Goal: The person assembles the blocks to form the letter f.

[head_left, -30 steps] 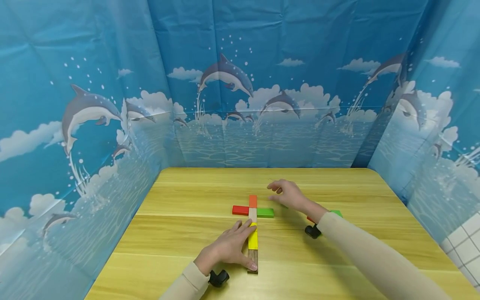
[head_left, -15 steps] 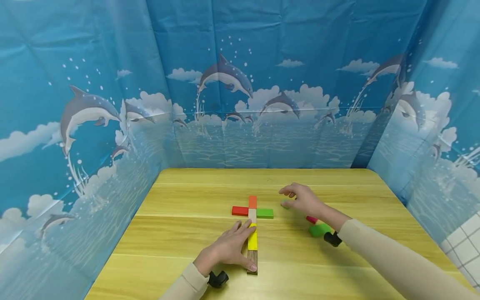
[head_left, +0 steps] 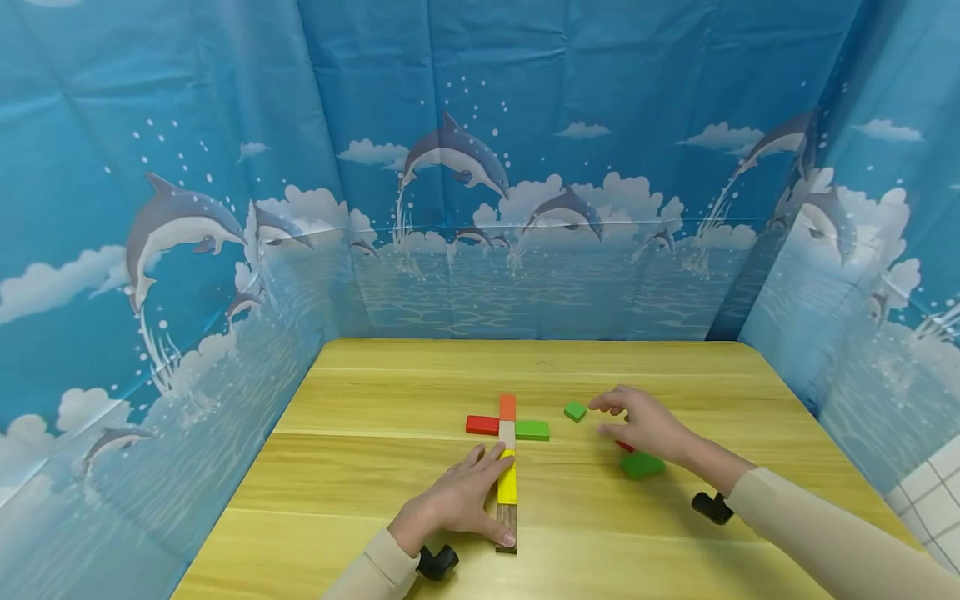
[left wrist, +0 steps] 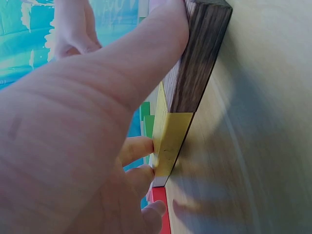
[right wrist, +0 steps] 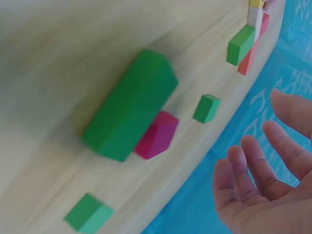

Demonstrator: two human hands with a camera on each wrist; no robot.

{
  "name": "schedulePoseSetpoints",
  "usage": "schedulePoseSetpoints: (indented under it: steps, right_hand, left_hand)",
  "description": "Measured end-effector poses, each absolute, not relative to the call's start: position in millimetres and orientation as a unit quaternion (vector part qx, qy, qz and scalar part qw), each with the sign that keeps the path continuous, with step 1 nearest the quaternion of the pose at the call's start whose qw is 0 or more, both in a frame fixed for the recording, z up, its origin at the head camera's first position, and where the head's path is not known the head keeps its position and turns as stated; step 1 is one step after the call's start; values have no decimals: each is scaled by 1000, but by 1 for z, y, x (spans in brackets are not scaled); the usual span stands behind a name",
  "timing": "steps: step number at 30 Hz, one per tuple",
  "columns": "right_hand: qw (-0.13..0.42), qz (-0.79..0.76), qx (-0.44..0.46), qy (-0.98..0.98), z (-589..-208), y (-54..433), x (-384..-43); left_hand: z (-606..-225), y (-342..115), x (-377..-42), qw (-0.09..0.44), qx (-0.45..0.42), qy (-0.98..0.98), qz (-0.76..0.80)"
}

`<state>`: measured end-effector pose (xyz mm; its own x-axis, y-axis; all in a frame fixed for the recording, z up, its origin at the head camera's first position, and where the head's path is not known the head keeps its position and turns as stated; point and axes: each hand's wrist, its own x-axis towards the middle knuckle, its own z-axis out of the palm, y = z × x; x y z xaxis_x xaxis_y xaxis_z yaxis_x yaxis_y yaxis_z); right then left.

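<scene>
Wooden blocks lie joined in a cross: a brown block point(head_left: 507, 518), a yellow block point(head_left: 508, 485), a pale block point(head_left: 507, 432) and an orange block point(head_left: 507, 407) in line, with a red block point(head_left: 482, 425) and a green block point(head_left: 532, 430) as arms. My left hand point(head_left: 453, 498) rests on the stem, thumb on the brown block, fingertips at the yellow one. My right hand point(head_left: 651, 427) hovers to the right with nothing in its relaxed fingers. Nearest it are a small green block point(head_left: 575, 411), a large green block point(head_left: 642, 465) and a magenta block point(right wrist: 158, 135), partly hidden in the head view.
Another small green block point(right wrist: 89, 214) shows in the right wrist view. The wooden table point(head_left: 375, 392) ends at a blue dolphin-print curtain point(head_left: 450, 292) behind and on both sides. White tiles point(head_left: 930, 500) show at the right.
My right hand has moved right and nearer to me, away from the cross, uncovering the small green block. My left hand has stayed in place on the stem.
</scene>
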<state>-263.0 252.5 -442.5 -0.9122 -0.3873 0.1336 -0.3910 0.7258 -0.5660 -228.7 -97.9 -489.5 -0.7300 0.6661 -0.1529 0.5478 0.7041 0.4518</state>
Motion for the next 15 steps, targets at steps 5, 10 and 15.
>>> schedulePoseSetpoints:
  steps: [5,10,15]
  right_hand:
    - [10,302,207,-930,-449,268,-250]
    - [16,290,202,-935,-459,282,-239]
    - [17,285,195,-938,-466,291,-233]
  left_hand:
    - [-489,-98,-228,156,334,908,198]
    - [-490,-97,-229,158,334,907,201]
    - [-490,-97,-229,160,334,907,201]
